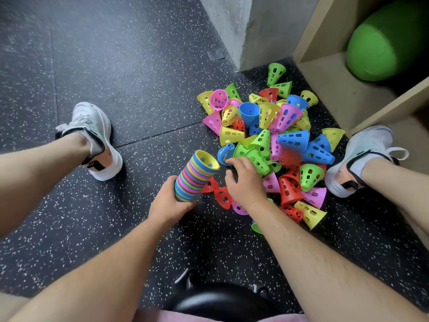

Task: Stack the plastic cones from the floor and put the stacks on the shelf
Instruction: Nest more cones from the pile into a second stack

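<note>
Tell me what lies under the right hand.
The right hand reaches over the cone pile: a green cone at its fingertips, a red cone and a pink cone by its wrist. What its palm covers cannot be seen.

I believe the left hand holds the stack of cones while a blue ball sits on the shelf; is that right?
Not quite: the head view shows the ball on the shelf is green, not blue. The left hand does hold the stack of cones.
</note>
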{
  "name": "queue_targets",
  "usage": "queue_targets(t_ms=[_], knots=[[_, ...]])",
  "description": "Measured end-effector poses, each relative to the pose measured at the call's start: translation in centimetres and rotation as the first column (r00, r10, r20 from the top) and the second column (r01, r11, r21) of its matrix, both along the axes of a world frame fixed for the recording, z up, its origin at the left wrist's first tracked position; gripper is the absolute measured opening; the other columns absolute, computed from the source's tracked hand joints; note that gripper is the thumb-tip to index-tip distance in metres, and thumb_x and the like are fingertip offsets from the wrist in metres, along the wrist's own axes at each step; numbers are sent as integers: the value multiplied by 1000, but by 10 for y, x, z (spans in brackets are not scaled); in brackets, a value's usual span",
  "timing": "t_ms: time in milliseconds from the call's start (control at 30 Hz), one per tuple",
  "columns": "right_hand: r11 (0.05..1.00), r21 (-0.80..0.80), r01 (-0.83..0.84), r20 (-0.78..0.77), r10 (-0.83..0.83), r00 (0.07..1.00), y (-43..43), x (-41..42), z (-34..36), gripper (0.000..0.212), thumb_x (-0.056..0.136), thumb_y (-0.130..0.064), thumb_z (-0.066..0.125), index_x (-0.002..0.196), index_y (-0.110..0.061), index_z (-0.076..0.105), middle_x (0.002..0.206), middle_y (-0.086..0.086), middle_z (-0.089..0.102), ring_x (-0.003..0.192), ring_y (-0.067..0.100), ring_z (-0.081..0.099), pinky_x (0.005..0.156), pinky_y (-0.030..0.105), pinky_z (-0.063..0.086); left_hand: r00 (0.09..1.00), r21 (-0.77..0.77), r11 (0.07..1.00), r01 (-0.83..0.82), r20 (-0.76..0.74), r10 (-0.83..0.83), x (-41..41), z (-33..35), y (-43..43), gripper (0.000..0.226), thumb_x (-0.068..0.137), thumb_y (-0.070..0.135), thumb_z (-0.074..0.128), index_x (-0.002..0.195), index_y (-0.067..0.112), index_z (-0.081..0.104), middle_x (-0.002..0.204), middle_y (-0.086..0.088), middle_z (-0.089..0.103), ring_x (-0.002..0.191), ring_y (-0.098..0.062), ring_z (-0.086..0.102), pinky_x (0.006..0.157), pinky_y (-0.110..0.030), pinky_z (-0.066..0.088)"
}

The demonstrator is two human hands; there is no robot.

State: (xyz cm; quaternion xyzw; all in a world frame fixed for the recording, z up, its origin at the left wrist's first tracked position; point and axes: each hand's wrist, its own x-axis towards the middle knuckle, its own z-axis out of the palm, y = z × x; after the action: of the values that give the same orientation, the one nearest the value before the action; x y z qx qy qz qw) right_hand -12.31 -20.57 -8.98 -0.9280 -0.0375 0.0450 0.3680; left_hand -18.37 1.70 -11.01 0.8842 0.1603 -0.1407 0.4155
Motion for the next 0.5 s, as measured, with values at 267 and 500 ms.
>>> queue_targets(t_ms=[267,500], knots=[[931,-231,-282,-120,261,958,43,-2,-14,34,90,-37,60,118,-20,56,116,0,54,112,26,50,95,45,45,994,33,994,-108,1,108,-3,-1,16,67,65,40,87,120,39,50,100,16,66,88,-11,68,78,-35,54],[892,-288,-348,-225,290,930,71,12,-26,26,98,-22,51,123,-17,55,114,7,52,107,31,53,87,43,48,987,22,987,-157,-21,158,-8,0,35,61,63,42,83,113,42,47,98,14,67,86,-9,68,80,-39,57]])
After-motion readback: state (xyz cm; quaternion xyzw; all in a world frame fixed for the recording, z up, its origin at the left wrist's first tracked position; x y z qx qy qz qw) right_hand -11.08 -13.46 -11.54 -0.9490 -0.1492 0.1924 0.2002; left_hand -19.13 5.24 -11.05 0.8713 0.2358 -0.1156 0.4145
